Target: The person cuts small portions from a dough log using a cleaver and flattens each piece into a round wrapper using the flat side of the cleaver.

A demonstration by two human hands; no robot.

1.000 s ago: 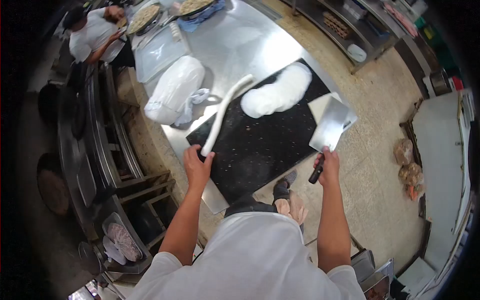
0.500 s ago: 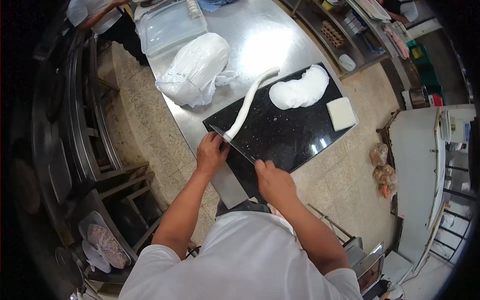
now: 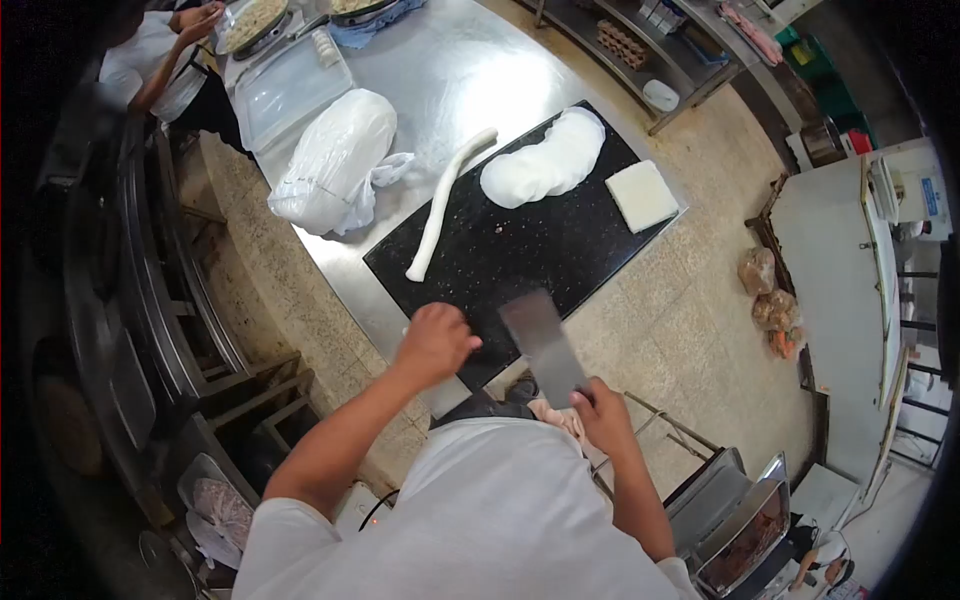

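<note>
My right hand [image 3: 602,412] grips the handle of a cleaver [image 3: 545,350], its broad blade off to the right of the black board's near end. My left hand [image 3: 437,343] is curled closed over the near left edge of the black board [image 3: 480,270]; whatever its fingers may hold is hidden. A white dough rope [image 3: 440,215] lies across the board's left side, its near end cut and its far end on the steel. Overlapping thin white dough rounds [image 3: 545,165] rest at the board's far side. At the right corner sits a white square pad [image 3: 642,196].
A tied white plastic bag [image 3: 340,160] and a clear plastic tray [image 3: 295,90] occupy the left of the steel table [image 3: 430,60]. Beyond them, another person [image 3: 160,70] stands by pans of food. Shelves [image 3: 640,50] line the back right.
The cleaver has left the dough rope's near end and swung right and toward me with my right hand. My left hand has come away from the rope. The whole view has shifted slightly.
</note>
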